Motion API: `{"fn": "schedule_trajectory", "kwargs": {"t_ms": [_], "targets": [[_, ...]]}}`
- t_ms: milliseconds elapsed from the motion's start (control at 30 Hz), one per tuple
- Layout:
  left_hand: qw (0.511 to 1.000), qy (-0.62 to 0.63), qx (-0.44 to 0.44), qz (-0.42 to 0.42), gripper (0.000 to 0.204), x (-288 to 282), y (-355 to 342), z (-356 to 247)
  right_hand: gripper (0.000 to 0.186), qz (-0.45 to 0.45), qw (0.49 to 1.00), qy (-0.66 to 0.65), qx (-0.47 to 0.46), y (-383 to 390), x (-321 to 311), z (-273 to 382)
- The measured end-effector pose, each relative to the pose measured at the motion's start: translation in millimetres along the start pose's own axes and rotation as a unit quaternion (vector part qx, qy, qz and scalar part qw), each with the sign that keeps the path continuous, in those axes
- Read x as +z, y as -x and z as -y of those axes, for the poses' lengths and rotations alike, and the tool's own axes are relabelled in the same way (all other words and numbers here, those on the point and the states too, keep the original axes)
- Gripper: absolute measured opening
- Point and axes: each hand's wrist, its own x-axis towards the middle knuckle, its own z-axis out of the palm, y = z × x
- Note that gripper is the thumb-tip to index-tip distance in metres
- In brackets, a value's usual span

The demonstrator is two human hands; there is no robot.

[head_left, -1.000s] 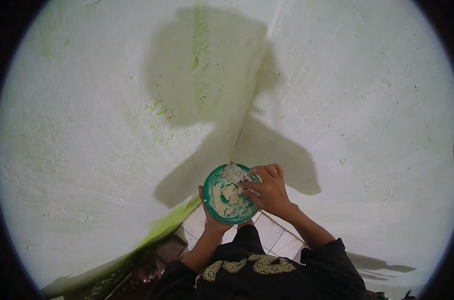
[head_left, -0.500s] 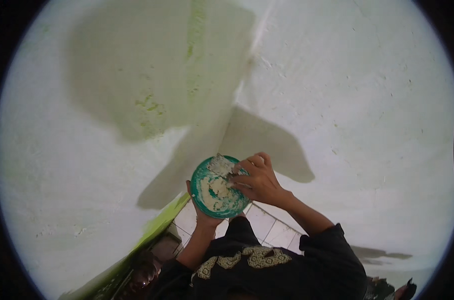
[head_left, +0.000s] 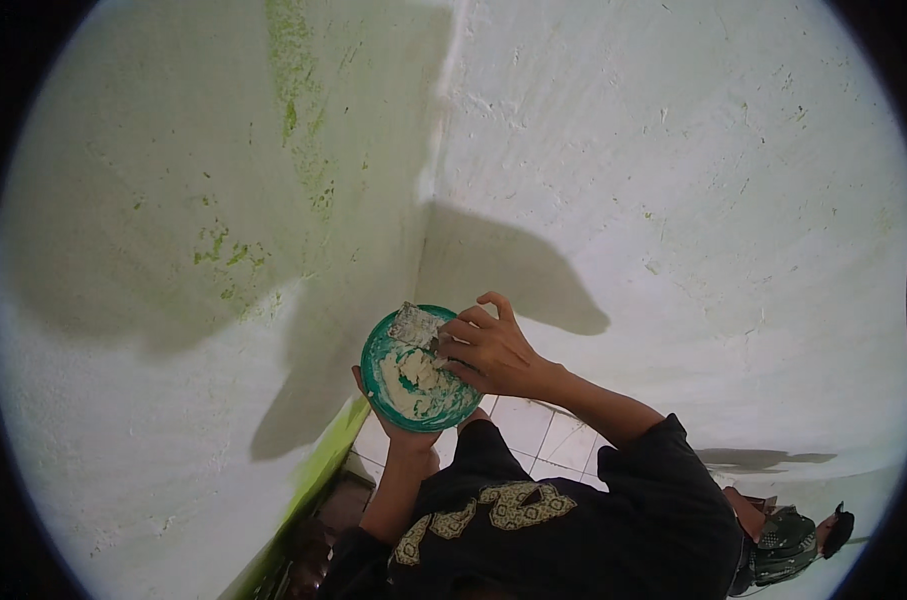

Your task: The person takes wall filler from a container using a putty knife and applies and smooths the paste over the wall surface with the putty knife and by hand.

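My left hand (head_left: 405, 436) supports a round green plastic bowl (head_left: 375, 362) from below, its thumb up along the left side. Thick off-white paste (head_left: 405, 385) lies smeared over the bowl's inside. Over the bowl, the fingers of my right hand (head_left: 491, 348) are closed on a putty knife, its index finger raised. The putty knife's flat blade (head_left: 411, 324) is coated with paste and sits at the bowl's far rim; the handle is mostly hidden by my fingers. Whether the blade touches the paste in the bowl I cannot tell.
Two pale walls meet in a corner ahead; the left wall (head_left: 153, 420) has worn green patches, and the right wall (head_left: 713, 300) is pitted. White floor tiles (head_left: 521, 425) show below. Dark glossy furniture (head_left: 323, 530) stands at lower left. Another person (head_left: 788, 545) is at the lower right.
My view has shifted, so the wall corner and the bowl sit further left. The putty knife stays at the bowl's far side. More of the other person shows at lower right.
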Motion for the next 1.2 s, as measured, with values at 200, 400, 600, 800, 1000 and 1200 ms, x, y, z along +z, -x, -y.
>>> {"fn": "schedule_trajectory", "kwargs": {"t_ms": [200, 400, 600, 800, 1000, 1200], "targets": [[0.999, 0.029, 0.011, 0.027, 0.077, -4.7, -1.5, 1.1, 0.02, -0.002, 1.0, 0.003, 0.005, 0.5, 2.7, 0.5], [0.998, 0.022, 0.02, 0.049, 0.08, 10.3, 0.4, 6.5, 0.023, 0.002, 0.999, -0.035, 0.029, 10.2, -8.1, 0.4], [0.998, 0.032, 0.042, 0.037, 0.079, -5.1, 0.4, 4.8, 0.031, -0.008, 1.0, 0.006, 0.013, 10.1, -2.2, -2.2], [0.999, -0.015, 0.041, 0.011, 0.08, -8.2, 0.8, 6.5, 0.032, 0.012, 1.0, -0.011, 0.02, 17.9, -6.3, -1.0], [0.996, -0.087, 0.036, -0.009, 0.08, -14.0, -5.8, 1.5, 0.023, -0.012, 1.0, -0.016, 0.017, 22.2, -3.3, -10.6], [0.998, -0.054, 0.044, -0.009, 0.08, -1.1, -8.8, 7.7, 0.016, -0.031, 0.998, -0.033, 0.035, 22.3, -7.1, -10.0]]}}
